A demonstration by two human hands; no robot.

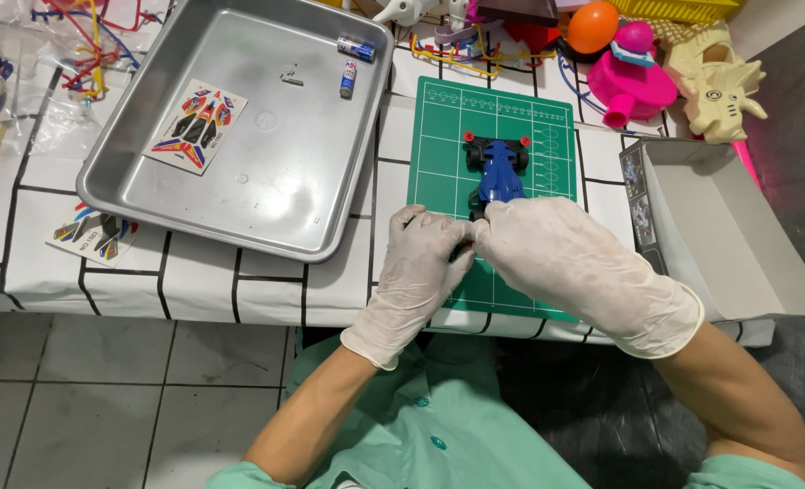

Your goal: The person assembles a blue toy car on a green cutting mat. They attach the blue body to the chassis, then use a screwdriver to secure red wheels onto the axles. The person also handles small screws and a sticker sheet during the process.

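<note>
Both your gloved hands, left hand (418, 272) and right hand (570, 263), meet at frame centre, fingers pinching the blue toy race car's (498, 174) rear. It sits on the green cutting mat (438, 136), steadied for handling.

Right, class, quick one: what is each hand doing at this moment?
Left hand: gloved, fingers closed on the near end of the blue toy car.
Right hand: gloved, gripping the same end of the car.
</note>
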